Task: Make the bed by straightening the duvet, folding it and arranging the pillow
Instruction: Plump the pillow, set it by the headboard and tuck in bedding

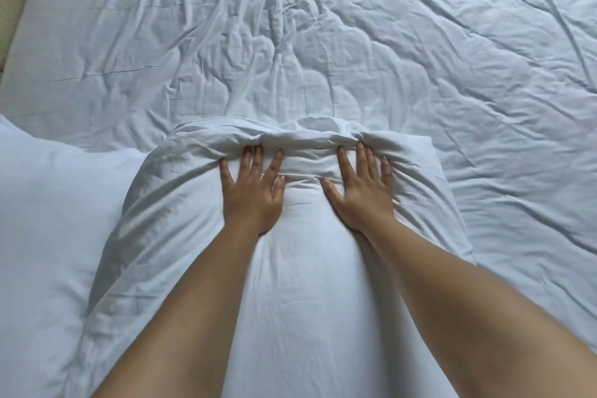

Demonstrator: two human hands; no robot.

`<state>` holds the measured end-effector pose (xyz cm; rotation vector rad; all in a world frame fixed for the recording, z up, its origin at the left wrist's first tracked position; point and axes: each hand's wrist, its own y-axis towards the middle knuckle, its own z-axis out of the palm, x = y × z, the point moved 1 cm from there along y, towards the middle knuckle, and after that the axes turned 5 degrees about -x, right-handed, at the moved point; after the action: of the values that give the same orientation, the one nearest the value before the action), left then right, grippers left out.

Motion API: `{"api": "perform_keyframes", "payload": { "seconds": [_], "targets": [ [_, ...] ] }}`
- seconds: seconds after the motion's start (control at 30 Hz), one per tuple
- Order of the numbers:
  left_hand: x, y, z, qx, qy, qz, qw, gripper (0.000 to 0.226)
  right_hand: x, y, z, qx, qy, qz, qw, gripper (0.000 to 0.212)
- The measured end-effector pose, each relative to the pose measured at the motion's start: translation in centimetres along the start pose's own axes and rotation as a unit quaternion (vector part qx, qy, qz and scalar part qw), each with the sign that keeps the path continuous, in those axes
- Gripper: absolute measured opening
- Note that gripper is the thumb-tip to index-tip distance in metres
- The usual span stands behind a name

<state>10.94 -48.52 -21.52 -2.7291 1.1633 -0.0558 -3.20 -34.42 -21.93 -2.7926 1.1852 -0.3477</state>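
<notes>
open duvet [355,58] beyond, second pillow [48,220] crowding left, right side free

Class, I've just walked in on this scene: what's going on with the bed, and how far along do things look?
A person is making a bed. Both hands press flat on a white pillow in front of them: the left hand and the right hand lie side by side, fingers spread, near its far edge, where the cover bunches up. A second pillow lies to the left. Beyond them the duvet is spread over the bed but is still heavily wrinkled, so the smoothing is not finished.
</notes>
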Motion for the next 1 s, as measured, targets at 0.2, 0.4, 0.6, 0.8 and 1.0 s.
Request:
{"api": "perform_keyframes", "payload": {
  "seconds": [0.2, 0.4, 0.6, 0.8, 1.0],
  "targets": [
    [0.1, 0.0, 1.2, -0.02, 0.007, 0.003, 1.0, 0.054, 0.0, 0.0, 1.4, -0.013, -0.009, 0.005, 1.0, 0.079],
    [0.3, 2.2, -0.2, 0.116, -0.036, 0.013, 0.993, 0.052, -0.4, 2.3, 0.3, 0.112, 0.029, 0.018, 0.993, 0.068],
    [2.6, -2.0, -3.6, -0.034, 0.019, -0.002, 0.999, 0.059, 0.1, -2.9, -1.9, -0.198, 0.013, 0.047, 0.979, 0.06],
    [3.7, -3.6, -2.7, -0.059, 0.005, -0.125, 0.99, 0.063, -0.4, -4.1, -1.3, -0.133, -0.015, 0.13, 0.982, 0.065],
    [3.8, -2.3, 0.2, -0.048, 0.019, -0.124, 0.991, 0.068, -0.7, -2.7, 0.5, -0.064, -0.024, 0.126, 0.99, 0.066]
  ]
}}
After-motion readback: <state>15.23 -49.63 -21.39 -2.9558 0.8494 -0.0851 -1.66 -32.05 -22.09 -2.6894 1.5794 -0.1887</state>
